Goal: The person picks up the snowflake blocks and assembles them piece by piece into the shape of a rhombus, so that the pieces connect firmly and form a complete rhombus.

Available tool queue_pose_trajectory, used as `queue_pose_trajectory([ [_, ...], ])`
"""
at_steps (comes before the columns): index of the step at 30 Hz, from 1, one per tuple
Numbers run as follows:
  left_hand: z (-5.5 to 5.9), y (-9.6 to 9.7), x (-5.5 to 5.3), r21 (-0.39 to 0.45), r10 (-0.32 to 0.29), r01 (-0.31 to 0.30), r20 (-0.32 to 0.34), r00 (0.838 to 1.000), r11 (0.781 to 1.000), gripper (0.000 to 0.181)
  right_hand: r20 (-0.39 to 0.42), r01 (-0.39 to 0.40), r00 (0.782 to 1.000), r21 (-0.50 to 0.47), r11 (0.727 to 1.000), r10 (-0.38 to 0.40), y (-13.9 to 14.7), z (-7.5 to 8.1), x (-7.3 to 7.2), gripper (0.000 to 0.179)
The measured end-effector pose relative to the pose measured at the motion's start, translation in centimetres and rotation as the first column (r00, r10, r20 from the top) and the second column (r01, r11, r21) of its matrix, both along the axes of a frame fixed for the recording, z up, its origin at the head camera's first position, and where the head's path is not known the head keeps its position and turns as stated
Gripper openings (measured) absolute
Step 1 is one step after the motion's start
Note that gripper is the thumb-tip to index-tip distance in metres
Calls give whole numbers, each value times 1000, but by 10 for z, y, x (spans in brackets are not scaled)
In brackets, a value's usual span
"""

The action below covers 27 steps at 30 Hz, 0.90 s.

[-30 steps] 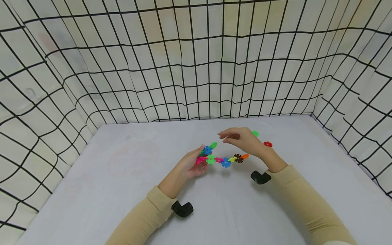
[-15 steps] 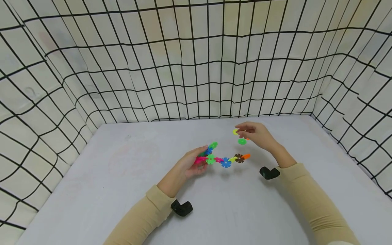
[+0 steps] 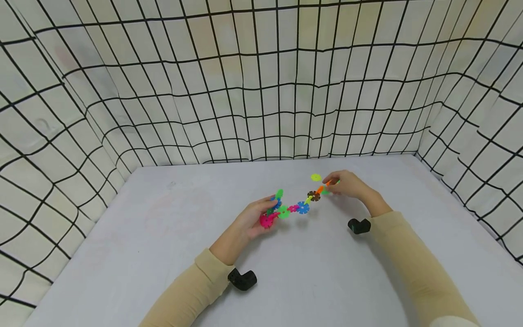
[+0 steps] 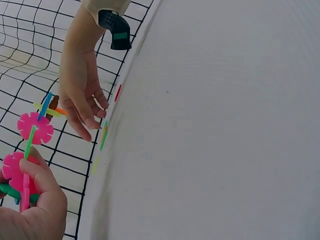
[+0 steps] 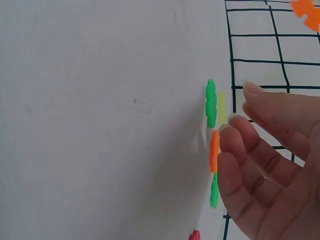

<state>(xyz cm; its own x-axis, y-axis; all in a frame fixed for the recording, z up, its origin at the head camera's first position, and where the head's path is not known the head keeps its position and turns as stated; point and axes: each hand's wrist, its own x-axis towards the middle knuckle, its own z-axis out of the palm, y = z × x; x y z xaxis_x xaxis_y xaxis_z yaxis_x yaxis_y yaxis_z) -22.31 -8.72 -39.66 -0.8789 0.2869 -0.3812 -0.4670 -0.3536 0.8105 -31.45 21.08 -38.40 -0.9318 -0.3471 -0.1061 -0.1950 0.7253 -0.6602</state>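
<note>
My left hand grips one end of a chain of slotted plastic flower discs, linked edge to edge in pink, green, blue, yellow, brown and orange. In the left wrist view, thumb and fingers pinch around a pink disc, with a dark green one partly hidden by the hand. The chain's orange end reaches toward my right hand. That hand hovers over loose discs, fingers loosely bent and holding nothing visible. In the right wrist view a green disc and an orange disc lie near its fingertips.
A loose yellow disc lies left of the right hand. A red disc shows at the bottom of the right wrist view. White cloth walls with a black grid net stand behind the white table.
My right hand moved right, then lowered slightly over the loose discs. The chain's free end swung up and away, toward that hand. The left hand keeps its grip.
</note>
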Motion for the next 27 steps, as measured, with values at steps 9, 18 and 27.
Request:
queue_pose_trajectory([
  [9,0,0,0,54,11,-12,30,999,998,30,82,-6,997,126,992,-4,-7,-3,-7,42],
  [18,2,0,0,72,5,-7,26,1000,997,22,53,24,998,129,991,-31,-10,-7,-8,36],
  [27,3,2,2,42,30,-32,50,998,999,28,53,31,998,52,998,-33,-8,-11,-5,33],
])
